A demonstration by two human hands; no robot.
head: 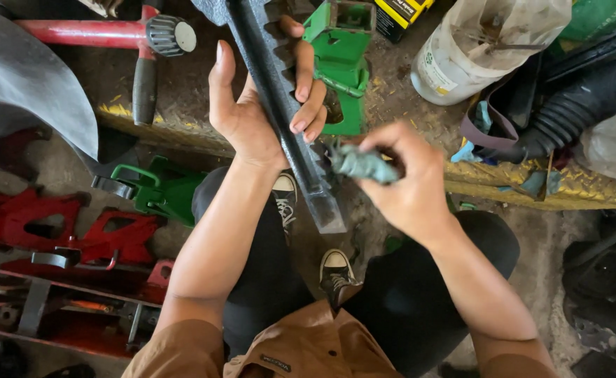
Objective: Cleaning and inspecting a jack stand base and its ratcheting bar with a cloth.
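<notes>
The left hand (252, 112) wraps its grip around a dark toothed metal bar (280, 105), held upright over the knees. The right hand (406, 182) pinches a crumpled grey-green rag (360, 164) against the bar's teeth.

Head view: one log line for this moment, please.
left hand: grips dark toothed bar | right hand: pinches grey-green rag against bar's teeth | behind: green metal part, white bucket

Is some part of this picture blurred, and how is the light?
Head view: the right hand and the grey rag it holds are smeared by motion; the left hand on the black toothed bar is sharp; the light is soft, without glare.
</notes>
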